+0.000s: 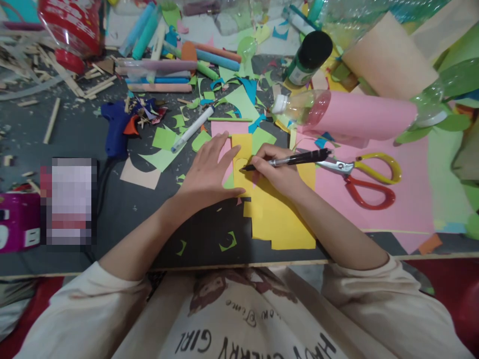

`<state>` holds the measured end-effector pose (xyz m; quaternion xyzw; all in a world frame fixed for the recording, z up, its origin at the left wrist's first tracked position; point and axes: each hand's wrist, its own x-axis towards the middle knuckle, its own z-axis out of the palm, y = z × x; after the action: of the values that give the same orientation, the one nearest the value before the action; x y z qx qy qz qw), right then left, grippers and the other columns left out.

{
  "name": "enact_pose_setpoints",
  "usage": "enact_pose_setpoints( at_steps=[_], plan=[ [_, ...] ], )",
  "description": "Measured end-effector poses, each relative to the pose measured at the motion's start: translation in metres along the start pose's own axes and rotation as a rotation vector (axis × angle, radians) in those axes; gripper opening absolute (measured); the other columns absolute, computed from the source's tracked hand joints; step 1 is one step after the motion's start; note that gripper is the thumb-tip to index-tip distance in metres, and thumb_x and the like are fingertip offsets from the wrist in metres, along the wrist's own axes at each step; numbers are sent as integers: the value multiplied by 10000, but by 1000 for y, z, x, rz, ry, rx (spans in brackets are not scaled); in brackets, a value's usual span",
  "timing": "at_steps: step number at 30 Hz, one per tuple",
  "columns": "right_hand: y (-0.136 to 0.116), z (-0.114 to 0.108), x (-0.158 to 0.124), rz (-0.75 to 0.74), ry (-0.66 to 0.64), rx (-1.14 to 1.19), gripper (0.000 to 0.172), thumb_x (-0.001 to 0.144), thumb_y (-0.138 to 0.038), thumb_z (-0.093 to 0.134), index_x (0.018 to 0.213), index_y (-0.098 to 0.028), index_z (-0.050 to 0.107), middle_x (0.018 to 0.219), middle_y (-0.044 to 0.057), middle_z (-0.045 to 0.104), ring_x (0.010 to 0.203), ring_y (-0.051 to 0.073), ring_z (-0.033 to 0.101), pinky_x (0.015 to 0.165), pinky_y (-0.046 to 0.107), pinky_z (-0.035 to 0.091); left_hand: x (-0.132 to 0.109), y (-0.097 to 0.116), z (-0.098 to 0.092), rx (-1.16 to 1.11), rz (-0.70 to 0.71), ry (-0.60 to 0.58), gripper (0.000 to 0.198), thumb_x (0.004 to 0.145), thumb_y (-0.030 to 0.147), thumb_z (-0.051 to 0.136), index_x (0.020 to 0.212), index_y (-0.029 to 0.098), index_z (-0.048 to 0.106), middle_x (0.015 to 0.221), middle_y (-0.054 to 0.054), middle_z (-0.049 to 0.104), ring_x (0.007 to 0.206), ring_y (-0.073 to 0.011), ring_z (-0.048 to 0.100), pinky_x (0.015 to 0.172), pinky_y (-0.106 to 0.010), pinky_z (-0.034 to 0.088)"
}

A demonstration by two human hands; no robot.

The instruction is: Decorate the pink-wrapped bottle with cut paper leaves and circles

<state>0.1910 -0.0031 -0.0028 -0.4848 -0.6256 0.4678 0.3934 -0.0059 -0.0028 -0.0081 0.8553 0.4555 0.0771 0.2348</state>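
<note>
A black pen [299, 158] is gripped in my right hand [279, 172], its tip resting on a narrow yellow paper strip [242, 187]. A faint curved line shows on the strip near the tip. My left hand [209, 167] lies over the strip's left edge, fingers spread, thumb near its lower end. Beneath my right hand and forearm is a larger yellow sheet [284, 224] with a stepped, cut edge. Pink paper [228, 128] shows behind the fingers of my left hand. Scissors [350, 169] with one yellow and one red handle lie right of my right hand.
A blue glue gun [116, 129] and a white marker [192, 128] lie to the left. Pink-wrapped plastic bottle [366, 112], black-capped bottle [309, 57] and red-capped bottle [71, 35] stand or lie farther back. Paper scraps [239, 102], coloured markers [160, 80] and wooden sticks [52, 119] are scattered about.
</note>
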Motion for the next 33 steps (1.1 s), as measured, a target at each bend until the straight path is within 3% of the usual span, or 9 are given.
enact_pose_setpoints(
  at_steps=[4, 13, 19, 25, 31, 33],
  plan=[
    [0, 0, 0, 4, -55, -56, 291, 826, -305, 583, 567, -219, 483, 527, -29, 565, 513, 117, 490, 541, 274, 371, 0, 0, 0, -1, -1, 2, 979, 745, 831, 456, 1476, 189, 342, 1612, -186, 202, 1490, -392, 159, 1188, -568, 158],
    [2, 2, -1, 17, -38, -39, 268, 793, -253, 568, 548, -217, 466, 488, -45, 542, 485, 107, 485, 550, 273, 372, 0, -1, 1, 14, 2, -13, 965, 761, 803, 482, 1483, 181, 327, 1620, -190, 167, 1496, -389, 135, 1191, -567, 148],
    [3, 1, -1, 64, 48, 54, 259, 792, -232, 517, 555, -224, 414, 472, -56, 505, 469, 101, 491, 532, 259, 391, -1, -1, 1, 15, 6, 2, 935, 761, 765, 540, 1483, 214, 319, 1626, -176, 162, 1497, -384, 142, 1189, -567, 155],
    [1, 2, 0, 35, -22, -23, 253, 770, -256, 570, 543, -217, 465, 488, -43, 536, 491, 114, 496, 550, 280, 388, -1, 0, -1, 13, -7, -8, 936, 753, 763, 553, 1477, 213, 331, 1623, -177, 172, 1496, -384, 149, 1192, -565, 159],
    [4, 2, -1, 58, 164, 84, 231, 741, -218, 489, 522, -224, 415, 468, -60, 475, 460, 96, 443, 505, 249, 376, -1, -1, 0, 11, -6, 1, 939, 745, 769, 555, 1477, 226, 330, 1620, -172, 184, 1492, -390, 152, 1187, -567, 163],
    [5, 2, -1, 49, 167, 97, 236, 746, -227, 494, 523, -224, 414, 461, -62, 474, 448, 90, 444, 505, 247, 382, -1, 0, 0, 14, -5, 0, 939, 747, 764, 559, 1478, 221, 330, 1619, -175, 182, 1492, -392, 152, 1186, -571, 164]
  ],
)
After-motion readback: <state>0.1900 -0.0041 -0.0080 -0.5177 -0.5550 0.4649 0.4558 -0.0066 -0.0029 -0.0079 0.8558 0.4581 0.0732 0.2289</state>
